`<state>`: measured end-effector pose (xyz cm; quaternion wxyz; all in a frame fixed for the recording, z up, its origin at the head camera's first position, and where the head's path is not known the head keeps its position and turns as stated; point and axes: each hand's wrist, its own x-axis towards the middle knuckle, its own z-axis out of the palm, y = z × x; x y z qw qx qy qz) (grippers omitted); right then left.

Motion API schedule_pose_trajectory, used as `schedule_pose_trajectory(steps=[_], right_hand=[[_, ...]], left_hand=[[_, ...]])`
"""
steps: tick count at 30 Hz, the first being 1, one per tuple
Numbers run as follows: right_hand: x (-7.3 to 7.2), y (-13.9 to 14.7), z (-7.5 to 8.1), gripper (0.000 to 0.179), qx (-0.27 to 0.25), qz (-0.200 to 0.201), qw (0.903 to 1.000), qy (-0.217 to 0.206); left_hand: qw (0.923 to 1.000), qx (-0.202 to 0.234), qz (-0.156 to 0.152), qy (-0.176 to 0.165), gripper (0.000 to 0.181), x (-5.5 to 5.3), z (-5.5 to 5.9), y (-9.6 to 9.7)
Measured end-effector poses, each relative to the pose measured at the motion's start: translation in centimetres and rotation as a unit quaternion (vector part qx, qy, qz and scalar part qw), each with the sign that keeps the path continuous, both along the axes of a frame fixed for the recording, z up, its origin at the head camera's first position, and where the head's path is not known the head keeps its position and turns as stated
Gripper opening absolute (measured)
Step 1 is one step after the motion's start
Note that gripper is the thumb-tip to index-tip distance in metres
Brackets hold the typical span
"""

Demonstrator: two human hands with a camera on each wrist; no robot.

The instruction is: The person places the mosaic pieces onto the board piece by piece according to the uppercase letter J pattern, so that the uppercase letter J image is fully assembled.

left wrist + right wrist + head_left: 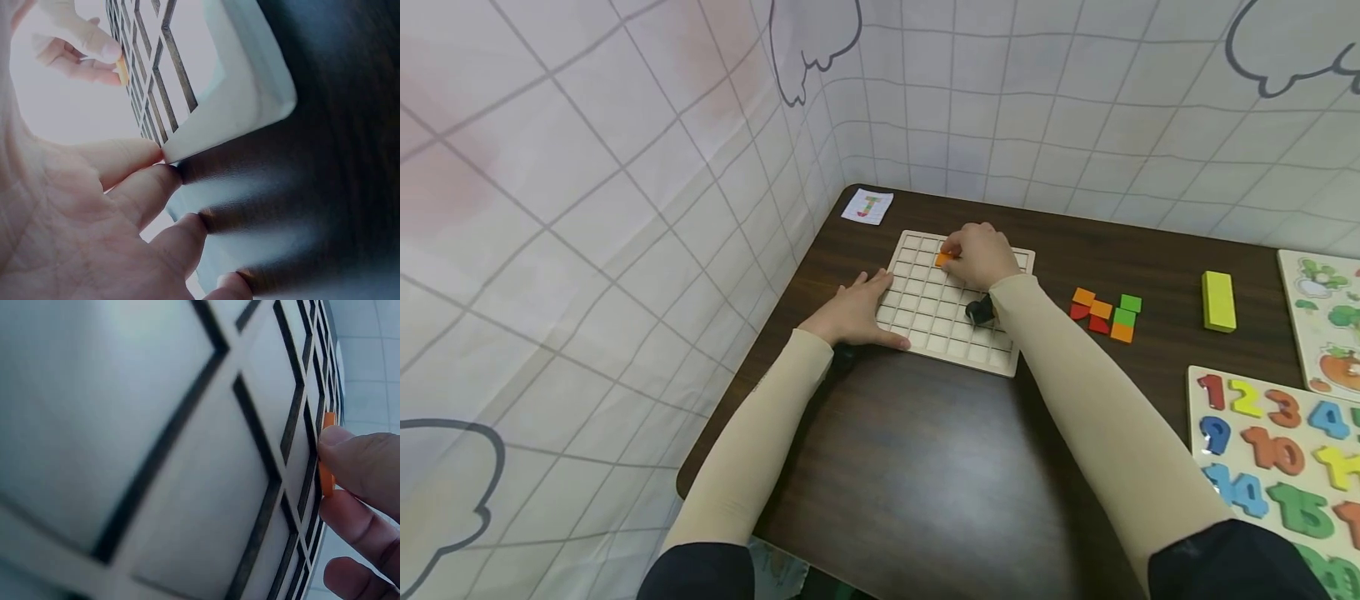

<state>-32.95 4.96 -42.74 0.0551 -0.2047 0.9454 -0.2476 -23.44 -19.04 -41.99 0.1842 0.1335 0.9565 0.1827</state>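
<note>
A pale grid board (925, 312) with square cells lies on the dark table. My right hand (985, 257) is over its far part and pinches an orange square tile (941, 259) between thumb and fingers. In the right wrist view the orange tile (327, 456) stands close against the grid, though I cannot tell whether it sits in a cell. At the board's left edge my left hand (859, 312) rests with fingers spread. The left wrist view shows fingertips (169, 177) touching the board's edge and the table.
Loose orange, red and green tiles (1102, 310) lie right of the board. A card with a coloured J-shaped figure (867, 206) lies at the back left. Farther right are a yellow block (1218, 302), a number puzzle (1262, 400) and a vegetable picture board (1311, 321). A grid-patterned cloth wall (1037, 125) borders the table.
</note>
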Motion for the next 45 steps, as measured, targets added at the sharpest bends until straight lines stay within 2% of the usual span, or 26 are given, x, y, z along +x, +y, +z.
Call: schedule_pose_trajectory(steps=[13, 19, 27, 31, 36, 45], right_hand=[[0.1, 0.5, -0.2, 0.035, -0.012, -0.007, 0.9998, -0.015], [0.5, 1.6, 0.5, 0.038, -0.022, -0.014, 0.9996, -0.009], [1.0, 6.0, 1.0, 0.038, -0.013, -0.023, 0.9996, -0.012], [1.6, 9.5, 1.6, 0.038, 0.010, -0.024, 0.9996, -0.012], [2.6, 13.2, 2.1, 0.044, 0.048, -0.028, 0.9977, -0.039], [3.8, 16.1, 2.0, 0.040, 0.071, -0.009, 0.9960, -0.053]], left_hand=[[1.0000, 0.002, 0.002, -0.008, 0.128, 0.1, 0.2, 0.5], [0.9999, -0.010, 0.005, -0.001, 0.127, -0.1, 0.3, -0.1], [0.9999, -0.008, 0.007, -0.001, 0.127, -0.3, -0.1, -1.1], [0.9999, -0.010, 0.006, 0.001, 0.127, -0.5, 0.1, -1.3], [0.9999, -0.010, 0.000, -0.005, 0.127, -0.6, 0.3, -1.2], [0.9999, -0.010, 0.000, -0.004, 0.126, -0.6, 0.4, -1.0]])
